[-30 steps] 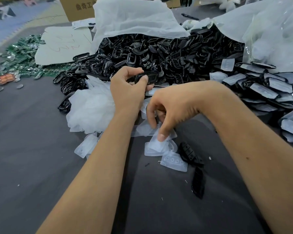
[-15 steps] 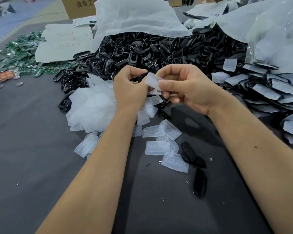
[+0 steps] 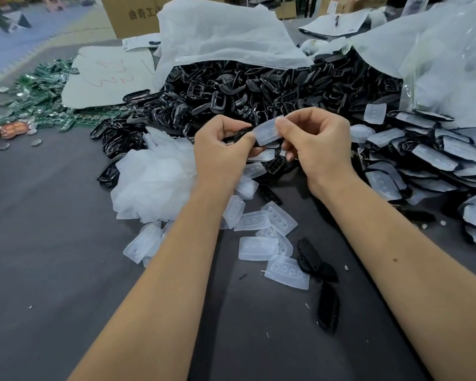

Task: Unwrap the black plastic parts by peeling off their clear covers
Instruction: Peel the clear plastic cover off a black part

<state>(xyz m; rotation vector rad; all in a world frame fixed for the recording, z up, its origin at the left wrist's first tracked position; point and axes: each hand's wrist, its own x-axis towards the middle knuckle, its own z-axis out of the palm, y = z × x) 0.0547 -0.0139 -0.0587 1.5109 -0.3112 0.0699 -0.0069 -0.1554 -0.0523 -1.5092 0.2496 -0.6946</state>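
Note:
My left hand [image 3: 220,149] grips a small black plastic part [image 3: 241,134], mostly hidden behind its fingers. My right hand [image 3: 316,141] pinches a clear cover [image 3: 267,130] between thumb and forefinger, right beside that part. Both hands are raised above the dark table [image 3: 52,270], in front of a big heap of bare black parts [image 3: 259,89]. Several loose clear covers [image 3: 259,247] lie on the table under my hands. Wrapped black parts [image 3: 429,158] are stacked at the right.
A crumpled white bag [image 3: 151,182] lies left of my left hand, and two black parts [image 3: 309,257] lie near my right forearm. White sacks [image 3: 220,34] drape over the heap. Green circuit boards [image 3: 36,94] and a cardboard box [image 3: 132,15] are at the far left.
My right hand rose from the table's loose covers up to my left hand and now pinches a clear cover beside the black part. The left hand stayed roughly in place.

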